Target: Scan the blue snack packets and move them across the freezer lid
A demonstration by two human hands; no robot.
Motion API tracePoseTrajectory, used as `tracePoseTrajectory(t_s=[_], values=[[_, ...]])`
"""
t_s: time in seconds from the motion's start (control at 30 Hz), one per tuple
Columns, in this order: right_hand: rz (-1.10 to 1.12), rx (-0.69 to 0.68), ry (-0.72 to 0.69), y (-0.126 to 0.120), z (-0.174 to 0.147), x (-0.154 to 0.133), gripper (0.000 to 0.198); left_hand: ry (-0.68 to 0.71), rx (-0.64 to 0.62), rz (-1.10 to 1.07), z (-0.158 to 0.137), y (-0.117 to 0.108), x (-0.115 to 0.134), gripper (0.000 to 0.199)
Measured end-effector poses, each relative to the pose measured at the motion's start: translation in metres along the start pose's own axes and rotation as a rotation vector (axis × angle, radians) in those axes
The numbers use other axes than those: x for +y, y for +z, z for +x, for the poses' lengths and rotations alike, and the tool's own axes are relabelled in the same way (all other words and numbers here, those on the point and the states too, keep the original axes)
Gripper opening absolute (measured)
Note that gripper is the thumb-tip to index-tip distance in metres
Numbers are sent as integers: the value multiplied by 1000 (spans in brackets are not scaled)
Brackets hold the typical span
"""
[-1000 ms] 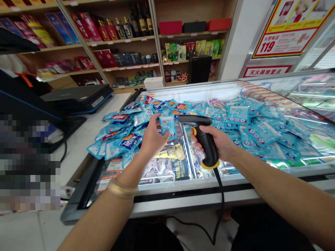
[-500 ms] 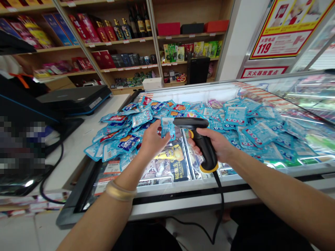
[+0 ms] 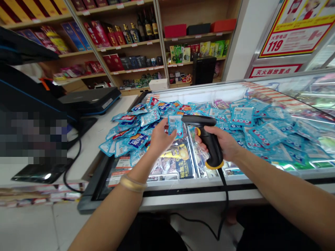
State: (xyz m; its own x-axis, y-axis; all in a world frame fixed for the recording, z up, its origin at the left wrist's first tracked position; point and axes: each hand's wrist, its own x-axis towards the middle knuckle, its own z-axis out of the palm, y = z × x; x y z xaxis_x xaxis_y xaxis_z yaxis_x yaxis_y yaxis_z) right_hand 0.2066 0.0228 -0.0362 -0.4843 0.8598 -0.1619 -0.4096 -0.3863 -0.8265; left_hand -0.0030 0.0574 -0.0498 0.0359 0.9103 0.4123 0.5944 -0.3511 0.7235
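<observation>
Sachet (image 3: 175,125) is pinched upright in the left hand (image 3: 160,138), barcode side facing the scanner (image 3: 206,137), and sits just beside the scanner's head, nearly touching.

Left to right:
- Register screen (image 3: 28,101) and flat black unit (image 3: 90,99) on the white worktop (image 3: 104,125); they sit further right in frame than a second ago, so the head turned, not the gear.
- Blue sachet pile (image 3: 131,132) on the freezer lid (image 3: 183,181): no visible change.
- Left hand: fingers (image 3: 167,126) closed on the sachet's lower edge. A second ago they were looser, sachet lower and further from the scanner. Gap has closed since.
- Right hand (image 3: 222,143): fingers wrapped round the scanner grip, index near the yellow trigger; can't tell if it's pressed. Pose basically the same as before.
- More blue sachets (image 3: 261,129) spread right across the lid.

Read: sachet now lined up at the scan window, so a scan looks in progress. No beam visible.
</observation>
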Motion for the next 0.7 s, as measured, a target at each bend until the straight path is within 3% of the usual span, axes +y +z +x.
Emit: tracePoseTrajectory(t_s=[0.1,0.3,0.57,0.7], values=[[-1,49,-53,0,-6,-7,24,7,13,-136,3,5,11,19],[-9,138,-228,-13,-41,-34,22,101,15,-149,16,35,54,25],[33,358,-384,-84,-120,-69,19,198,-179,-313,32,125,128,40],[92,461,-429,-120,-146,-72,21,237,-265,-181,25,168,162,61]])
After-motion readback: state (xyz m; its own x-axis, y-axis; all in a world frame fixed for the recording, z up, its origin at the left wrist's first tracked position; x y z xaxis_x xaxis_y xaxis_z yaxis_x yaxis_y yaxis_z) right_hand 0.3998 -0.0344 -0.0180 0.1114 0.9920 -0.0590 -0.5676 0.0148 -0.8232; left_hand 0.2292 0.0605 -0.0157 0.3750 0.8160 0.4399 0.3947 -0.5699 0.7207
